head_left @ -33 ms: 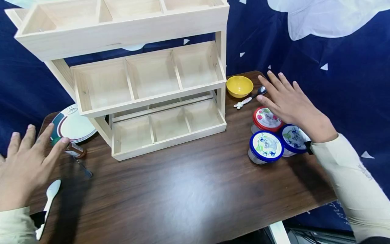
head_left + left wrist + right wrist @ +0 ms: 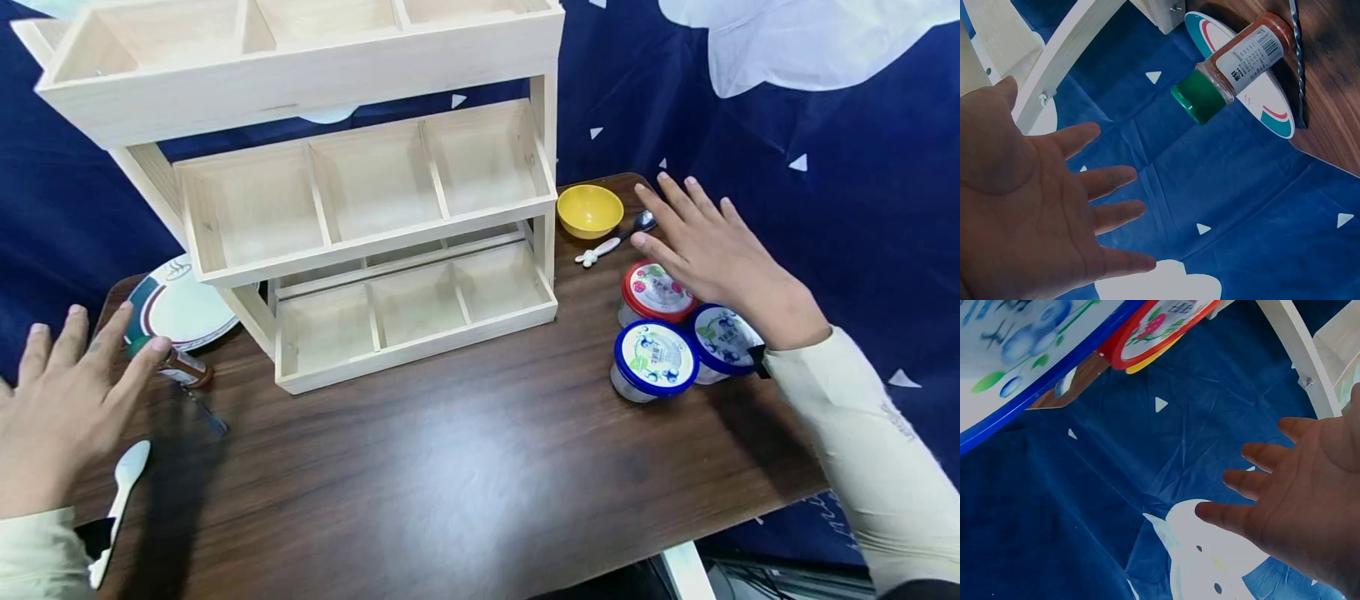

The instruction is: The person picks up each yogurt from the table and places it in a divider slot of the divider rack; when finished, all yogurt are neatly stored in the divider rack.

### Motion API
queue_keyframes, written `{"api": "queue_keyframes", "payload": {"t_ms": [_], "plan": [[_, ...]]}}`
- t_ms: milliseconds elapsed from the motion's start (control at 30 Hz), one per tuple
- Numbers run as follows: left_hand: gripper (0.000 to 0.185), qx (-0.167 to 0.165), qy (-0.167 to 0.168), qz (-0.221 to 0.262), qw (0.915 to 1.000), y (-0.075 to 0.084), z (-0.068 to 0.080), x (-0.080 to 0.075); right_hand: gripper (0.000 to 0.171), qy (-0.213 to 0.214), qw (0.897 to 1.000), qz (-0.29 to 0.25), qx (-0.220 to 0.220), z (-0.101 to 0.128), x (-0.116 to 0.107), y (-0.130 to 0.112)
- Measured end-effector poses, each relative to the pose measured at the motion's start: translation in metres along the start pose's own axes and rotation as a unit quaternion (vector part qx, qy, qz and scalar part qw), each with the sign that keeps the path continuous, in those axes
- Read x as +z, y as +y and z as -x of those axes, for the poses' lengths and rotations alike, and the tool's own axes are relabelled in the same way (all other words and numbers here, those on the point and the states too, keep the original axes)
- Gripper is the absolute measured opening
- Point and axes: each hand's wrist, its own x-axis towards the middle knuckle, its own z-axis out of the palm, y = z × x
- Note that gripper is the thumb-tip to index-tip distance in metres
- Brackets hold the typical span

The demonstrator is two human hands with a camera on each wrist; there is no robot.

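**Both hands open above the surface; tipping and knock-off hazards on either side**

Left side: the left hand (image 2: 56,408) hovers flat, fingers spread, holding nothing. Its fingertips are just beside a spice bottle (image 2: 180,367) with a green cap, which lies on its side at the edge of a plate (image 2: 176,304). The left wrist view shows the bottle (image 2: 1235,62) resting across the plate rim (image 2: 1272,106), close to the surface edge. In my judgement a careless sweep could roll it off, or shift the plate. A white spoon (image 2: 120,492) lies below the hand, partly over the near edge; a sleeve could drag it down. A dark thin utensil (image 2: 204,412) lies beside the bottle.

Centre: the wooden shelf rack (image 2: 360,250) stands with its compartments bare. Its top tier overhangs forward, so a lifted item may strike it.

Right side: the right hand (image 2: 712,250) is likewise open, empty, poised over a red-lidded tub (image 2: 656,292). Two blue-lidded tubs (image 2: 655,358) stand touching it. Gripping one could jostle the others. A yellow bowl (image 2: 589,210) and a small spoon (image 2: 615,242) lie just beyond the fingers, within reach of a stray knock.
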Motion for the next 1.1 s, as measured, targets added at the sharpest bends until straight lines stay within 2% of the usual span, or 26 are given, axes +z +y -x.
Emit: {"api": "queue_keyframes", "payload": {"t_ms": [133, 267, 533, 633, 867, 1100], "plan": [[0.092, -0.013, 0.006, -0.002, 0.9999, -0.001, 0.006, 0.001, 0.080, 0.002, 1.000, 0.006, -0.016, -0.012, -0.005, -0.003], [0.093, -0.023, 0.008, -0.002, 0.9997, 0.007, 0.005, 0.001, 0.079, 0.004, 1.000, 0.015, -0.024, -0.016, -0.011, 0.000], [0.086, 0.038, 0.021, 0.025, 0.9987, 0.049, -0.036, 0.000, 0.080, 0.001, 0.999, 0.017, 0.034, 0.018, -0.015, 0.033], [0.086, 0.053, 0.025, 0.026, 0.9980, 0.059, -0.047, 0.000, 0.081, 0.004, 0.998, 0.024, 0.050, 0.025, -0.014, 0.040], [0.088, 0.052, 0.025, 0.020, 0.9981, 0.060, -0.047, 0.000, 0.083, -0.003, 0.998, 0.026, 0.050, 0.025, -0.015, 0.041], [0.087, 0.051, 0.016, 0.026, 0.9982, 0.064, -0.052, 0.000, 0.085, 0.000, 0.997, 0.031, 0.075, 0.032, -0.016, 0.042]]}}
